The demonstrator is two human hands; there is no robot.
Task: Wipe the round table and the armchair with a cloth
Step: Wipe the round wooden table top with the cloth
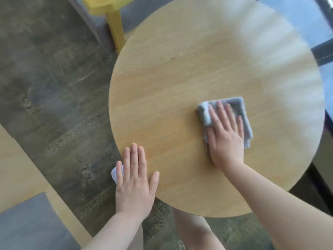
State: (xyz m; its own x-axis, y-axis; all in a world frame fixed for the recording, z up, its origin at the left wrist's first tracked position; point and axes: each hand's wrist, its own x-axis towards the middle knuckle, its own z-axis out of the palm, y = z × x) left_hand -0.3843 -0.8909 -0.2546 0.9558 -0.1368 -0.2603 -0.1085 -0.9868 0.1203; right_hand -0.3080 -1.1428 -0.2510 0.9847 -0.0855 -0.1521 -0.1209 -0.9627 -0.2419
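A round light-wood table fills the middle of the head view. On its right half lies a folded grey cloth, and my right hand presses flat on it with straight fingers. My left hand rests flat and open on the table's near left rim, its fingers pointing away from me. The armchair shows at the bottom left as a light wooden arm and a grey seat cushion.
A yellow chair leg stands beyond the table's far left edge. Dark wood-grain floor lies to the left. A white shoe tip peeks out beside my left hand. My bare knee is under the near rim. Dark furniture is at the right.
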